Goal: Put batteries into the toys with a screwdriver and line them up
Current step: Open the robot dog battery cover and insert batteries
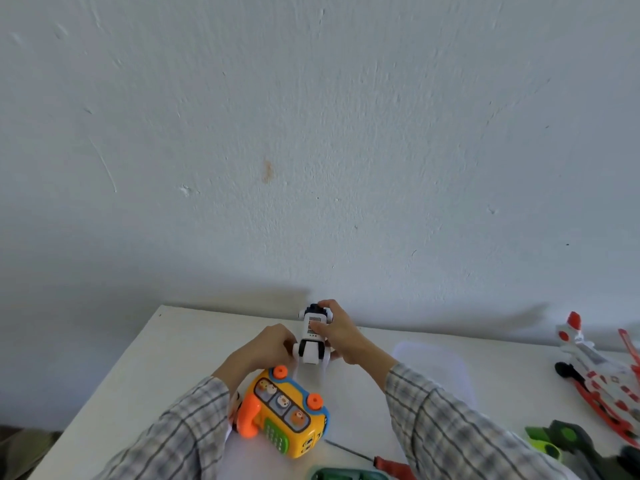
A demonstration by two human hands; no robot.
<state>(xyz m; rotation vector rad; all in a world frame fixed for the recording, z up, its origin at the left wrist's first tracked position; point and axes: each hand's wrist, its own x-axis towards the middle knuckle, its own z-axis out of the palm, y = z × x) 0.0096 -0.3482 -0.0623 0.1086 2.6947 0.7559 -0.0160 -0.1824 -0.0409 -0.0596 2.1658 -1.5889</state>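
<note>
Both hands are applied to a black-and-white robot toy (313, 337) at the far edge of the desk (180, 341), close to the wall (311, 133). The right hand (341, 336) is wrapped around the toy's upper body, thumb and fingers closed on it. The left hand (268, 348) is curled against the toy's lower left side; whether it pinches a part there cannot be told. The toy is held upright, its legs toward the desk surface.

A yellow and orange phone toy (285, 414) is seen nearer the front edge, just beside the left plaid sleeve (180, 434). A red-handled screwdriver (384, 464) lies at the front edge, partly covered by the right sleeve. A green container (341, 474) is cut off by the bottom of the view; its contents cannot be made out. A translucent lid or tray (440, 358) lies flat behind the right forearm. A red-and-white aeroplane toy (599, 368) and a dark green toy (571, 441) are placed toward the right edge.
</note>
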